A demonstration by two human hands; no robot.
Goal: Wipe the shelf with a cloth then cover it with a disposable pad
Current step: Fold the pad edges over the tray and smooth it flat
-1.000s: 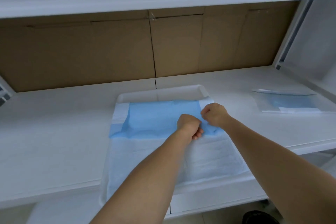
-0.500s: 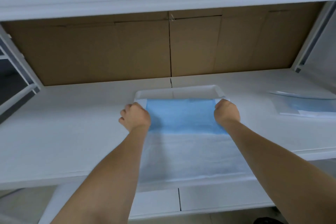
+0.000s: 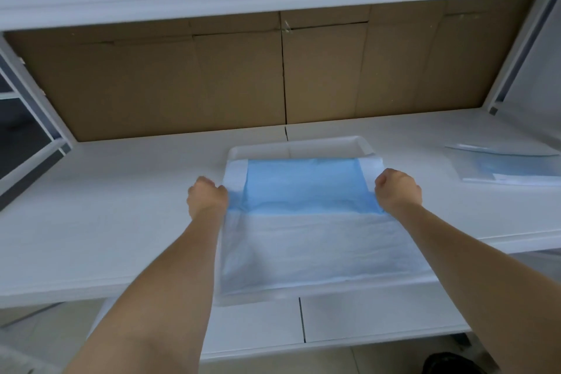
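Two forearms reach up from the bottom of the frame, spread apart. The left hand (image 3: 207, 201) and right hand (image 3: 397, 190) are curled, each grasping a side edge of the disposable pad (image 3: 306, 222), which lies at centre frame on the shelf (image 3: 106, 222), over a white tray (image 3: 296, 146). Since a second ago the hands have parted from the pad's middle.

A: What stays unseen here?
B: Curled fingers of both hands (image 3: 207, 197) hide beneath knuckles; the pad (image 3: 306, 240) covers most of the tray (image 3: 291, 147).
A: And at right?
B: The packet (image 3: 516, 170) runs off-frame, its label illegible.
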